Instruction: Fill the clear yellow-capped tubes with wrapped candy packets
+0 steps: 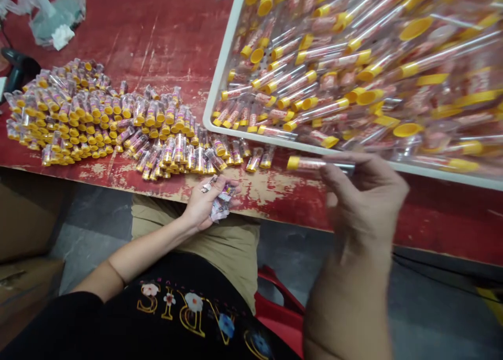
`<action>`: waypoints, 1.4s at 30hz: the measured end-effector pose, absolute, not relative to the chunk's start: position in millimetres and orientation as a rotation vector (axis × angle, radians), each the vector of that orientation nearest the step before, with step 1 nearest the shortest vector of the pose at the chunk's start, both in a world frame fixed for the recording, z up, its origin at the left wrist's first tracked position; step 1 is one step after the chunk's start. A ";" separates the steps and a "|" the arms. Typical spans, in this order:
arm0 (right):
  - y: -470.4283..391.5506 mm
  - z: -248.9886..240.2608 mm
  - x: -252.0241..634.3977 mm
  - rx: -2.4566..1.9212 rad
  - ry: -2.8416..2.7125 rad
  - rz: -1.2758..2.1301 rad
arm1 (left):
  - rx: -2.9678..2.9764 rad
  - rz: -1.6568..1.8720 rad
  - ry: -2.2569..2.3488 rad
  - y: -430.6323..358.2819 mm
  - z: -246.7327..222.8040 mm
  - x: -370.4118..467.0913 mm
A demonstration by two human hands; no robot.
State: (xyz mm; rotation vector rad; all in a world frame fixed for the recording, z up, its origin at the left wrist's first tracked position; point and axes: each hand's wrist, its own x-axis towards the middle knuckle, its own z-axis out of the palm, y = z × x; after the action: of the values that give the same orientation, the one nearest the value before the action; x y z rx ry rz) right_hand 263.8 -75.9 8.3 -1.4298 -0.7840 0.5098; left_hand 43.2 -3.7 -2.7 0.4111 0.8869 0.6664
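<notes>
My right hand [363, 192] pinches a clear plastic tube [308, 163] with a yellow cap and a red-and-white printed label. The tube lies nearly level, cap to the left, just in front of the tray's near edge. By the table's front edge, my left hand [208, 200] is closed around several small printed wrappers or packets [220, 207]; what exactly they are I cannot make out. Beyond that hand, a big pile of short tubes [176, 153] with yellow caps and purple-white labels covers the table's left part.
A white tray [220, 82] full of yellow-capped tubes [318, 113] fills the right side of the red table [165, 30]. At the far left are a plastic bag [58, 14] and a black handle-like object [19, 61]. Cardboard boxes [27, 213] stand below, left.
</notes>
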 end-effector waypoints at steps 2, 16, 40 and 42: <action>-86.9 4.7 242.3 -1.221 -0.624 0.657 | 0.436 0.655 0.898 -4.7 -3.5 46.0; -68.3 -12.5 180.1 -1.482 -0.625 0.578 | 0.724 0.696 0.952 -10.8 19.0 83.7; -115.8 -19.5 163.8 -1.442 -0.527 0.667 | 0.412 0.733 0.917 -24.0 16.4 72.6; -125.8 -13.0 163.8 -1.464 -0.617 0.732 | 0.383 0.756 0.921 -22.0 18.1 69.6</action>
State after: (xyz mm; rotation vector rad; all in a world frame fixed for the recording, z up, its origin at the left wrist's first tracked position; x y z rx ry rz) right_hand 163.8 -125.8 -13.0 -1.4643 -0.6169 0.7324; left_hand 69.6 -22.0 18.1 0.3834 0.9208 0.7560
